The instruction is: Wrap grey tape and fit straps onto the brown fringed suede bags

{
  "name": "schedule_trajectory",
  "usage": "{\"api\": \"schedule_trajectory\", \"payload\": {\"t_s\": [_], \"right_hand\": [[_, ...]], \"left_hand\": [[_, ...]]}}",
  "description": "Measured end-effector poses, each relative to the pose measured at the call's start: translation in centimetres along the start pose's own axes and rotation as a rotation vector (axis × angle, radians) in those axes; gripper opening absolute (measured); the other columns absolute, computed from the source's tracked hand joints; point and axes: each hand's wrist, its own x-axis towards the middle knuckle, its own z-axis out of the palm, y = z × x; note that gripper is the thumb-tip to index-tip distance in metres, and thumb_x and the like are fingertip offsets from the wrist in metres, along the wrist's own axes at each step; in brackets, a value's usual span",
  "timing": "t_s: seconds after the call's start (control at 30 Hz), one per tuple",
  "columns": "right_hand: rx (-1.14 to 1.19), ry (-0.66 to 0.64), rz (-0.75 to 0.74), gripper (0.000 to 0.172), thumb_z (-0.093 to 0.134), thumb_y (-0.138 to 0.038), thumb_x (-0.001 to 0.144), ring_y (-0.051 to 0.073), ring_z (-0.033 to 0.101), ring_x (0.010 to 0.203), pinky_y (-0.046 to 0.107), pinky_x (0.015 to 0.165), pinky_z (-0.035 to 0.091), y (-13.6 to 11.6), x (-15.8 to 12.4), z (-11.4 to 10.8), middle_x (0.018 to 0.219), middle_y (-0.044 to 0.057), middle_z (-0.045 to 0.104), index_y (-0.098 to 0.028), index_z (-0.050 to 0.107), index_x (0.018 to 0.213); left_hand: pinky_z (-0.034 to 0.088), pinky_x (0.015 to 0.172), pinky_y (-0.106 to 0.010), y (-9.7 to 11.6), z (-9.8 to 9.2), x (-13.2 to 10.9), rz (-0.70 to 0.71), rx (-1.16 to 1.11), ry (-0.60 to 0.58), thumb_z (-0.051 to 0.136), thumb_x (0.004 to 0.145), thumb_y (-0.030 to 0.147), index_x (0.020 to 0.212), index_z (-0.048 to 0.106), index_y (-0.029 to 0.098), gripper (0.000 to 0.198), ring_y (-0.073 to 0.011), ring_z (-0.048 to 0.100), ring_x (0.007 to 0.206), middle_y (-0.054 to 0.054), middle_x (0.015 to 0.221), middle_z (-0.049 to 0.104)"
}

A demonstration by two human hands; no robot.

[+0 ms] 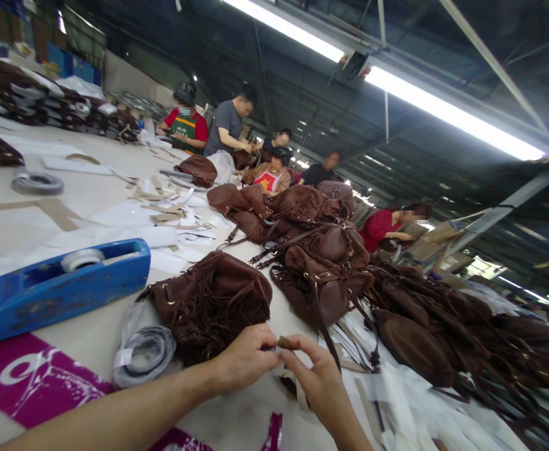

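Note:
My left hand (248, 358) is closed in a pinch, with a bit of something dark between thumb and forefinger. Close beside it, my right hand (318, 376) pinches a small brown strip (284, 342). A pale strip (301, 394) hangs below the right fingers; whether it joins the brown one I cannot tell. Just behind my left hand lies a dark brown fringed bag (218, 294) with gold eyelets. Its strap appears wrapped in clear plastic, coiled as a roll (149, 351) to the left of my hand.
A blue tape dispenser (67, 288) stands at left, above a purple printed sheet (34, 376). More brown bags (321, 269) are heaped ahead and to the right. Paper scraps (175, 213) and another coil (38, 183) lie on the table. Several people (230, 122) work beyond.

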Motion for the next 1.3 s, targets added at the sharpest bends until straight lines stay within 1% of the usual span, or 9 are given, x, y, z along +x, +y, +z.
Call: {"api": "schedule_trajectory", "payload": {"t_s": [0.1, 0.23, 0.37, 0.57, 0.83, 0.97, 1.07, 1.17, 1.3], "right_hand": [[-0.255, 0.052, -0.248, 0.017, 0.056, -0.024, 0.087, 0.019, 0.058, 0.073, 0.031, 0.072, 0.041, -0.4, 0.2, 0.1, 0.072, 0.001, 0.064, -0.022, 0.066, 0.074], [-0.419, 0.154, -0.610, 0.020, 0.048, -0.012, 0.089, 0.019, 0.059, 0.077, 0.033, 0.075, 0.039, -0.2, -0.1, 0.4, 0.076, 0.001, 0.066, -0.022, 0.063, 0.080], [-0.404, 0.128, -0.746, 0.022, 0.047, -0.007, 0.090, 0.019, 0.060, 0.088, 0.032, 0.081, 0.044, 0.4, -0.9, 0.3, 0.082, 0.002, 0.068, -0.022, 0.063, 0.091], [-0.425, 0.136, -0.759, 0.022, 0.045, -0.010, 0.092, 0.021, 0.062, 0.091, 0.033, 0.080, 0.050, 0.7, -1.6, 0.3, 0.087, 0.006, 0.069, -0.020, 0.064, 0.098], [-0.467, 0.115, -0.842, 0.023, 0.044, -0.012, 0.094, 0.021, 0.062, 0.092, 0.034, 0.080, 0.052, -0.3, -1.9, -0.4, 0.087, 0.007, 0.070, -0.019, 0.064, 0.103], [-0.545, 0.039, -0.849, 0.030, 0.044, -0.009, 0.091, 0.023, 0.059, 0.100, 0.035, 0.085, 0.050, -0.1, -2.7, -1.0, 0.097, 0.010, 0.069, -0.015, 0.061, 0.114], [-0.633, 0.018, -0.840, 0.036, 0.050, -0.011, 0.086, 0.026, 0.055, 0.108, 0.040, 0.091, 0.045, 0.6, -3.2, -1.3, 0.107, 0.012, 0.066, -0.014, 0.059, 0.121], [-0.693, -0.017, -0.768, 0.045, 0.052, -0.013, 0.083, 0.029, 0.050, 0.115, 0.046, 0.098, 0.038, 0.9, -3.9, -1.4, 0.117, 0.012, 0.062, -0.015, 0.053, 0.129], [-0.642, -0.038, -0.588, 0.050, 0.049, -0.011, 0.080, 0.026, 0.048, 0.119, 0.047, 0.108, 0.030, -0.9, -5.9, -0.9, 0.119, 0.010, 0.061, -0.016, 0.051, 0.130]], "left_hand": [[0.031, 0.059, -0.024, -0.3, -0.1, 0.2, -0.066, -0.001, -0.016, 0.051, 0.068, 0.024, 0.056, 0.051, 0.016, 0.015, -0.0142, 0.044, 0.066, 0.002, 0.063, 0.043], [0.025, 0.048, -0.024, -0.6, -0.6, 0.3, -0.226, -0.026, -0.181, 0.049, 0.070, 0.030, 0.057, 0.047, 0.017, 0.018, -0.0108, 0.035, 0.052, 0.005, 0.052, 0.038], [0.025, 0.046, -0.024, -0.6, -0.7, 0.2, -0.342, -0.149, -0.221, 0.053, 0.062, 0.029, 0.060, 0.053, 0.017, 0.012, -0.0109, 0.037, 0.048, 0.004, 0.051, 0.045], [0.024, 0.047, -0.023, -0.5, -0.1, 0.4, -0.499, -0.457, -0.238, 0.058, 0.048, 0.025, 0.056, 0.053, 0.016, 0.013, -0.0091, 0.037, 0.047, 0.005, 0.048, 0.046], [0.035, 0.048, -0.023, -0.7, -0.5, 0.5, -0.546, -0.696, -0.352, 0.062, 0.044, 0.021, 0.058, 0.057, 0.015, 0.016, -0.0107, 0.046, 0.046, 0.002, 0.050, 0.052], [0.036, 0.047, -0.023, -0.9, -0.4, 0.5, -0.521, -0.758, -0.365, 0.057, 0.046, 0.021, 0.057, 0.058, 0.014, 0.013, -0.0113, 0.045, 0.044, 0.001, 0.049, 0.053], [0.038, 0.050, -0.023, -0.5, -0.6, 0.4, -0.534, -0.758, -0.356, 0.062, 0.047, 0.021, 0.060, 0.059, 0.014, 0.015, -0.0105, 0.046, 0.048, 0.002, 0.053, 0.053], [0.032, 0.051, -0.022, 0.4, -0.6, 0.1, -0.517, -0.676, -0.358, 0.069, 0.047, 0.021, 0.062, 0.057, 0.014, 0.020, -0.0085, 0.041, 0.050, 0.005, 0.054, 0.049], [0.024, 0.051, -0.022, 1.5, -0.1, -0.8, -0.437, -0.462, -0.383, 0.065, 0.050, 0.025, 0.066, 0.055, 0.016, 0.021, -0.0087, 0.031, 0.054, 0.007, 0.055, 0.040]]}}
